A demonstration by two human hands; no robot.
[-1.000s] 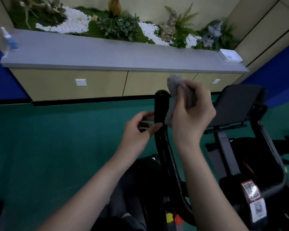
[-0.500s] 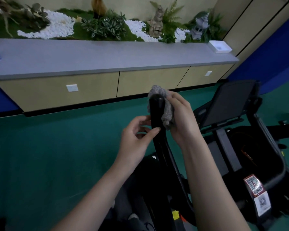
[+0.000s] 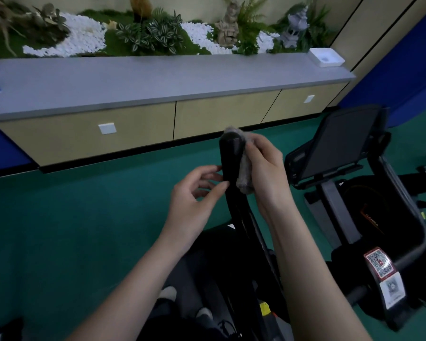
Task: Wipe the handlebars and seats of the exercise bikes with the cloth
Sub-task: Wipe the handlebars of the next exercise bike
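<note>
Our right hand (image 3: 263, 173) grips the cloth (image 3: 244, 177) against the handlebar (image 3: 231, 156). Our left hand (image 3: 194, 200) seems to pinch it lower down.

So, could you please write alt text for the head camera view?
The person's right grip holds a grey cloth against the upright end of a black handlebar, while the left grip pinches the bar just below. Behind: green floor, a cabinet topped with plants.
</note>
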